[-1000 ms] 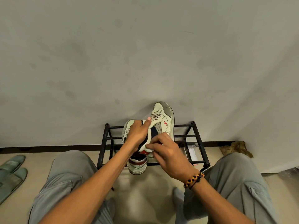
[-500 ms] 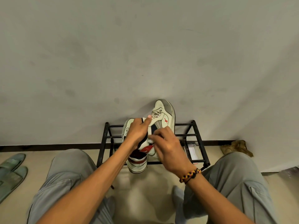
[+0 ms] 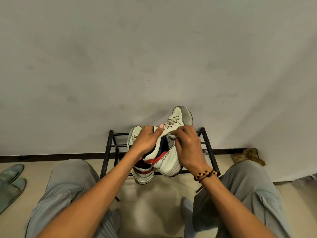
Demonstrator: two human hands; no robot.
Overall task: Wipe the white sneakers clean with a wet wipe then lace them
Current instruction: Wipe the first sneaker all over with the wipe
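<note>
A white sneaker with navy and red side panels is held up over a black metal rack, its toe pointing at the wall and its laces threaded. My left hand grips it around the collar, thumb along the tongue. My right hand pinches a crumpled wet wipe against the sneaker's right side, just below the laces. The second white sneaker lies on the rack under the first, mostly hidden by my left hand; its heel hangs over the front rail.
The black rack stands against a grey wall between my knees. A pair of green slippers lies on the floor at the left. A brown crumpled thing sits by the wall at the right.
My right hand has slid with the wipe from the sneaker's heel area up its side toward the laces. My left hand has kept its hold.
</note>
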